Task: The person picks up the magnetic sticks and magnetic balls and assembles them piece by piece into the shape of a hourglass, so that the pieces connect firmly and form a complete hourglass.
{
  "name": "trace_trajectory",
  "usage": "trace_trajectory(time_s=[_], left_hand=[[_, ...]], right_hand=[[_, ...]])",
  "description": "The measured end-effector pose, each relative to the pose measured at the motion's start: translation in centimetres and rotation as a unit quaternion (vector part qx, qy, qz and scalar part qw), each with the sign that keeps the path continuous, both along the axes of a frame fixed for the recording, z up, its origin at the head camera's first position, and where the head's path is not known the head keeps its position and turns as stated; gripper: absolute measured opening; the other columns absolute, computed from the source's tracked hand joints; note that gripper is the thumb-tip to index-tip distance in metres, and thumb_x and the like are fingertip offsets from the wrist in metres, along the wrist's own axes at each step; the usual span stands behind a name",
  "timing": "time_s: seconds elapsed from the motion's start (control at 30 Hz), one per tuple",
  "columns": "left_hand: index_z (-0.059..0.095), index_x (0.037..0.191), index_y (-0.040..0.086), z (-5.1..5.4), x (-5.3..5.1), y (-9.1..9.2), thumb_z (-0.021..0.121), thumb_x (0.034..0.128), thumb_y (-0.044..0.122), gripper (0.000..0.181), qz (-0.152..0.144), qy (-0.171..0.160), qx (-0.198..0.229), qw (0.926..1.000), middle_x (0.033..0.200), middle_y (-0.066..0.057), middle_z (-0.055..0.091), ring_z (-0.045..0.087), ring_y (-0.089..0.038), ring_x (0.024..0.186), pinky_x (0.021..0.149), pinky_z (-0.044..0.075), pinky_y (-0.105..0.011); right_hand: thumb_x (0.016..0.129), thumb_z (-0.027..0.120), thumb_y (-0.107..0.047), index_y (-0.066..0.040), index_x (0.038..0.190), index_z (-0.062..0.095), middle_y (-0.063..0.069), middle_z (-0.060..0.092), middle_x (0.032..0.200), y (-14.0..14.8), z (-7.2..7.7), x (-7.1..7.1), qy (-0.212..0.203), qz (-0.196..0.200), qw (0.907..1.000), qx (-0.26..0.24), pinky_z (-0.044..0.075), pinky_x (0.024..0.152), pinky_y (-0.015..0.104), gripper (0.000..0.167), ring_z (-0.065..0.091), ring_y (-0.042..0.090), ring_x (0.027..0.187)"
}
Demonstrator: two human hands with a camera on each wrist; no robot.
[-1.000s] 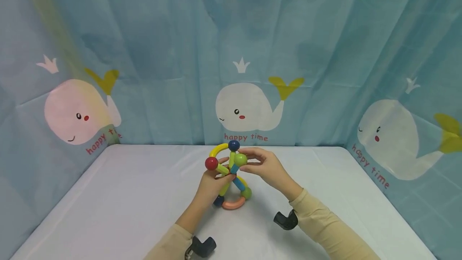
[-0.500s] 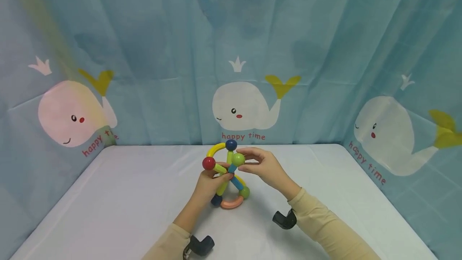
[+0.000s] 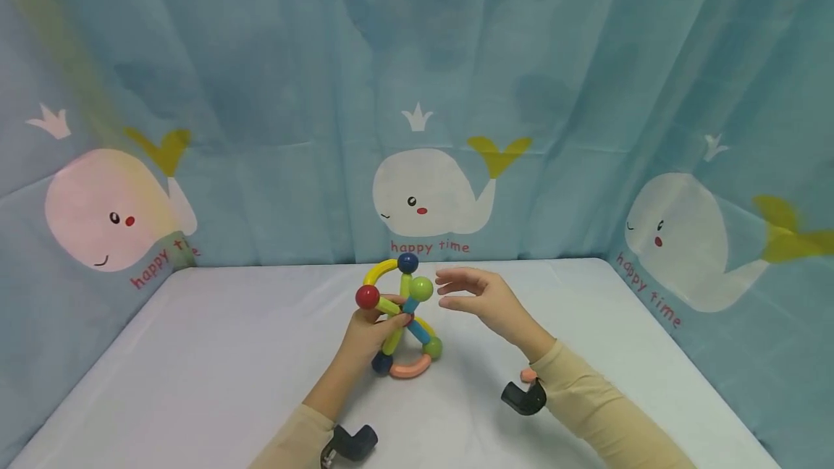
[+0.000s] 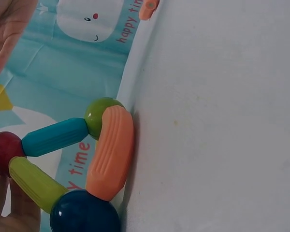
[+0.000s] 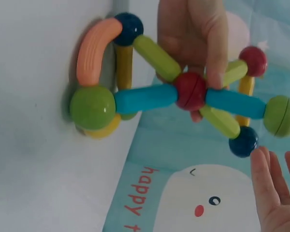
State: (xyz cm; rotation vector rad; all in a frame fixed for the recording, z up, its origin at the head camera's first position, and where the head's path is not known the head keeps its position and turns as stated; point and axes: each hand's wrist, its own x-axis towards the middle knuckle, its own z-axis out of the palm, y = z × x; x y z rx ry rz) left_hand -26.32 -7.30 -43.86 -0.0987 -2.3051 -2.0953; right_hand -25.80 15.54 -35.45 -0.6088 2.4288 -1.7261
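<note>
A structure of magnetic balls and rods [image 3: 419, 331] stands on the table, with an orange curved rod [image 4: 111, 152] low down. My left hand [image 3: 369, 328] grips it at the middle, around the red centre ball [image 5: 190, 91] and the rods beside it. Up top are a dark blue ball [image 3: 407, 263], a red ball [image 3: 368, 297], a green ball [image 3: 421, 289] and a yellow curved rod [image 3: 379, 271]. Just right of the green ball, my right hand [image 3: 485, 302] is held with fingers spread and nothing in them, apart from the structure.
A small orange piece [image 3: 528, 375] lies on the white table [image 3: 215, 368] by the right wrist, partly hidden by a black wrist mount [image 3: 524, 398]. Another black mount [image 3: 352, 444] sits at the left wrist. A blue whale-print curtain [image 3: 293, 165] hangs behind the table.
My right hand has let go of the green ball and drawn back slightly right. The left hand keeps its grip. An orange piece shows now by the right wrist. The whole view has shifted a little.
</note>
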Motion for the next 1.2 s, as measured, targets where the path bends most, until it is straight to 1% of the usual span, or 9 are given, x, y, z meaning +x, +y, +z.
trace_trajectory(time_s=[0.1, 0.27, 0.53, 0.67, 0.73, 0.87, 1.0, 1.1, 1.2], left_hand=[[0.071, 0.11, 0.013, 0.0, 0.0, -0.2, 0.077, 0.0871, 0.021, 0.025, 0.002, -0.006, 0.001, 1.0, 0.11, -0.003, 0.071, 0.058, -0.02, 0.11, 0.097, 0.054, -0.04], [0.07, 0.11, 0.014, -0.1, -0.1, -0.4, 0.077, 0.0864, 0.021, 0.026, -0.002, -0.005, 0.004, 1.0, 0.11, -0.003, 0.07, 0.058, -0.02, 0.11, 0.095, 0.055, -0.037], [0.069, 0.111, 0.015, -0.3, -0.1, -0.4, 0.077, 0.0865, 0.021, 0.027, 0.0, -0.004, 0.008, 1.0, 0.11, -0.004, 0.071, 0.059, -0.022, 0.11, 0.095, 0.055, -0.038], [0.07, 0.111, 0.015, -0.3, -0.1, -0.3, 0.077, 0.0865, 0.021, 0.026, -0.002, -0.003, 0.01, 0.9999, 0.11, -0.004, 0.071, 0.058, -0.021, 0.11, 0.096, 0.055, -0.038], [0.07, 0.111, 0.015, -0.3, -0.1, -0.3, 0.078, 0.0861, 0.021, 0.027, -0.003, -0.003, 0.013, 0.9999, 0.111, -0.004, 0.071, 0.058, -0.02, 0.11, 0.096, 0.054, -0.038], [0.07, 0.111, 0.015, -0.4, -0.2, -0.4, 0.078, 0.0857, 0.021, 0.027, -0.004, -0.004, 0.014, 0.9999, 0.111, -0.003, 0.07, 0.058, -0.02, 0.11, 0.096, 0.054, -0.038], [0.07, 0.111, 0.014, -0.4, -0.3, -0.4, 0.078, 0.086, 0.02, 0.027, -0.004, -0.005, 0.015, 0.9999, 0.111, -0.003, 0.07, 0.057, -0.02, 0.111, 0.097, 0.054, -0.039], [0.07, 0.111, 0.014, -0.3, -0.2, -0.3, 0.077, 0.0864, 0.019, 0.026, -0.005, -0.005, 0.016, 0.9998, 0.111, -0.003, 0.07, 0.057, -0.02, 0.111, 0.097, 0.054, -0.039], [0.07, 0.111, 0.013, -0.3, -0.1, -0.3, 0.076, 0.0868, 0.018, 0.026, -0.005, -0.005, 0.017, 0.9998, 0.111, -0.003, 0.071, 0.057, -0.02, 0.112, 0.097, 0.054, -0.039]], right_hand=[[0.088, 0.076, -0.024, -0.013, 0.129, 0.065, 0.012, 0.065, 0.133, 0.4, -0.2, 0.4, -0.006, -0.014, 0.9999, 0.006, 0.055, 0.1, 0.039, 0.044, 0.063, 0.025, 0.121], [0.088, 0.075, -0.028, -0.013, 0.126, 0.067, 0.008, 0.067, 0.131, 3.9, -1.0, 0.9, -0.04, -0.081, 0.9944, 0.054, 0.049, 0.107, 0.046, 0.042, 0.061, 0.025, 0.123], [0.09, 0.071, -0.039, -0.006, 0.125, 0.066, 0.006, 0.071, 0.122, 11.3, -4.2, 1.7, -0.117, -0.153, 0.9727, 0.13, 0.046, 0.105, 0.052, 0.048, 0.063, 0.023, 0.118], [0.09, 0.07, -0.041, -0.005, 0.125, 0.066, 0.012, 0.066, 0.13, 14.1, -5.7, 2.3, -0.151, -0.17, 0.9593, 0.167, 0.046, 0.102, 0.053, 0.051, 0.06, 0.03, 0.122], [0.09, 0.07, -0.041, -0.005, 0.126, 0.066, 0.014, 0.064, 0.133, 15.1, -6.2, 2.6, -0.167, -0.168, 0.9554, 0.176, 0.046, 0.102, 0.053, 0.052, 0.059, 0.031, 0.123], [0.088, 0.072, -0.039, -0.001, 0.128, 0.063, 0.012, 0.066, 0.13, 16.1, -7.2, 2.6, -0.191, -0.147, 0.9558, 0.169, 0.046, 0.102, 0.05, 0.056, 0.06, 0.027, 0.122], [0.088, 0.072, -0.038, 0.0, 0.128, 0.063, 0.007, 0.072, 0.12, 16.4, -7.9, 2.4, -0.192, -0.123, 0.9605, 0.16, 0.044, 0.1, 0.042, 0.056, 0.059, 0.024, 0.123], [0.089, 0.071, -0.036, -0.002, 0.125, 0.065, 0.007, 0.076, 0.111, 16.4, -8.0, 2.3, -0.188, -0.103, 0.9631, 0.163, 0.044, 0.097, 0.035, 0.05, 0.058, 0.023, 0.125], [0.088, 0.071, -0.033, -0.002, 0.122, 0.067, 0.009, 0.075, 0.112, 16.1, -8.0, 2.2, -0.186, -0.095, 0.9624, 0.174, 0.046, 0.092, 0.03, 0.046, 0.061, 0.019, 0.118]])
